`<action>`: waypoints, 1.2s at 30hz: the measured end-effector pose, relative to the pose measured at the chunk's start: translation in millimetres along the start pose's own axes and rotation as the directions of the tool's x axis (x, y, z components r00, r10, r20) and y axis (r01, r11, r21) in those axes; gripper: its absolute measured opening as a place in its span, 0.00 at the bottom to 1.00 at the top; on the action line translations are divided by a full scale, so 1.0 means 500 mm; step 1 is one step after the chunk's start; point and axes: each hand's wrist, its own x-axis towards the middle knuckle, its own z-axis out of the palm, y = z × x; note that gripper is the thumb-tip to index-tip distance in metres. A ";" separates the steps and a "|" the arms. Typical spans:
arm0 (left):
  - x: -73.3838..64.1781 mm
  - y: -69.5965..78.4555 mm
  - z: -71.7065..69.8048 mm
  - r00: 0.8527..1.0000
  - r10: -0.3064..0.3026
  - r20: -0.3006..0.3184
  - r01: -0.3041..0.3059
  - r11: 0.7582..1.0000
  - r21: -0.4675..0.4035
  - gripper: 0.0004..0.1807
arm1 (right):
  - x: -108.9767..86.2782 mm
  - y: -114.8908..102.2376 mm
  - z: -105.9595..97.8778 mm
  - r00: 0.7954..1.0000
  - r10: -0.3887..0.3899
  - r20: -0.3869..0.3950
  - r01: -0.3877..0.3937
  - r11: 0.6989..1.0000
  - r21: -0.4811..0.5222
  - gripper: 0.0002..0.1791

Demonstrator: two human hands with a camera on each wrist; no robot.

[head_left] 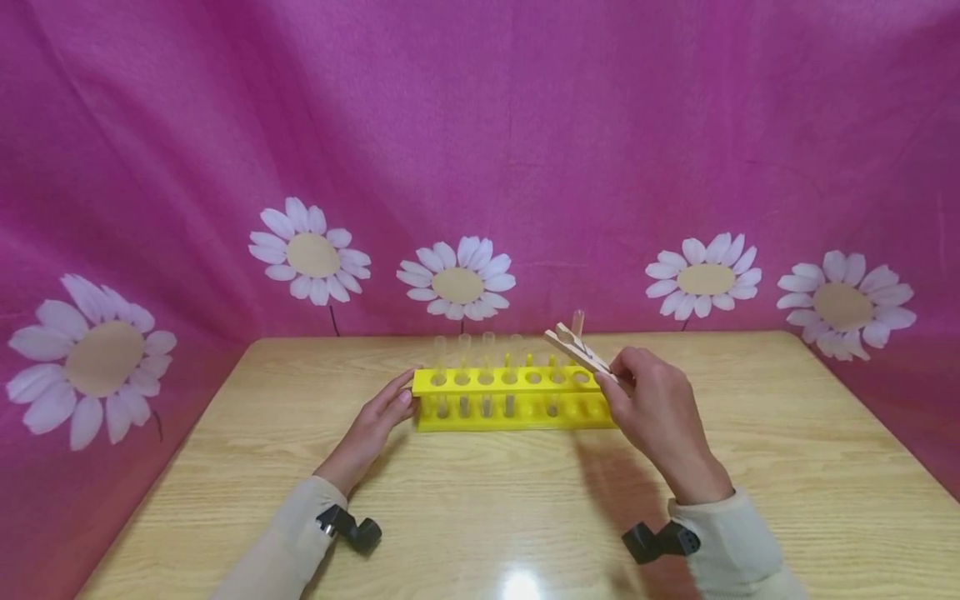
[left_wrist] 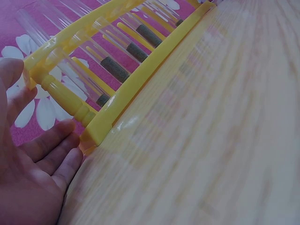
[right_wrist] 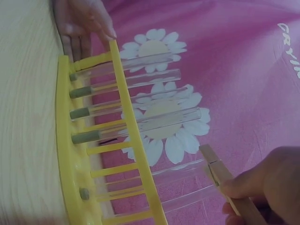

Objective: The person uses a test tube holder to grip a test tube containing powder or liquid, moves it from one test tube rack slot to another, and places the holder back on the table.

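A yellow test tube rack (head_left: 480,423) stands on the table, with several clear test tubes (head_left: 487,354) upright in it. Dark grey material (left_wrist: 115,69) sits at the bottom of these tubes. At the rack's left end my left hand (head_left: 381,421) holds the upper corner between thumb and finger; its other fingers lie by the base (left_wrist: 51,150). My right hand (head_left: 660,408) grips a wooden test tube clamp (head_left: 581,348) above the rack's right part. Beside the clamp's tips rises another test tube (head_left: 578,322); whether the clamp pinches it I cannot tell.
The wood-grain table (head_left: 480,508) extends in front of the rack. Behind it hangs a pink cloth (head_left: 570,167) printed with white daisies (head_left: 457,283). Yellow pegs (right_wrist: 112,172) stand along the rack's back. A small black camera (head_left: 660,542) sits on each wrist.
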 end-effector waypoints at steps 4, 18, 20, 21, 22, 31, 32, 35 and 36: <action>0.001 0.001 -0.001 1.000 -0.004 0.004 0.004 1.000 -0.003 0.33 | -0.001 0.000 -0.002 0.999 0.028 0.042 -0.028 1.000 -0.003 0.07; 0.000 0.002 -0.001 1.000 -0.003 0.010 0.003 1.000 -0.011 0.33 | 0.001 0.009 0.006 0.995 0.036 0.098 -0.035 0.999 -0.011 0.08; 0.000 0.003 -0.001 1.000 -0.003 0.009 0.003 1.000 -0.011 0.33 | 0.002 0.009 0.006 0.993 0.045 0.113 -0.044 0.999 -0.008 0.08; 0.000 0.003 -0.001 1.000 0.000 0.010 0.000 1.000 -0.012 0.33 | 0.002 0.009 0.007 0.992 0.050 0.119 -0.050 0.999 -0.008 0.08; 0.000 0.004 -0.001 1.000 0.005 0.012 -0.005 1.000 -0.012 0.33 | 0.003 0.009 0.007 0.991 0.054 0.124 -0.054 0.999 -0.009 0.08; -0.003 0.002 -0.002 1.000 -0.007 0.006 0.007 1.000 -0.015 0.33 | 0.002 0.015 0.010 0.985 0.064 0.163 -0.060 0.998 -0.027 0.10; -0.003 0.001 -0.002 1.000 -0.009 0.005 0.009 1.000 -0.011 0.33 | 0.002 0.015 0.010 0.985 0.060 0.162 -0.057 0.998 -0.027 0.10; -0.001 0.001 -0.002 1.000 0.000 0.008 0.000 1.000 -0.009 0.33 | 0.003 0.016 0.010 0.986 0.052 0.159 -0.048 0.998 -0.028 0.10; -0.001 0.001 -0.002 1.000 0.005 0.007 -0.005 1.000 -0.010 0.33 | 0.004 0.015 0.010 0.986 0.053 0.160 -0.049 0.998 -0.027 0.10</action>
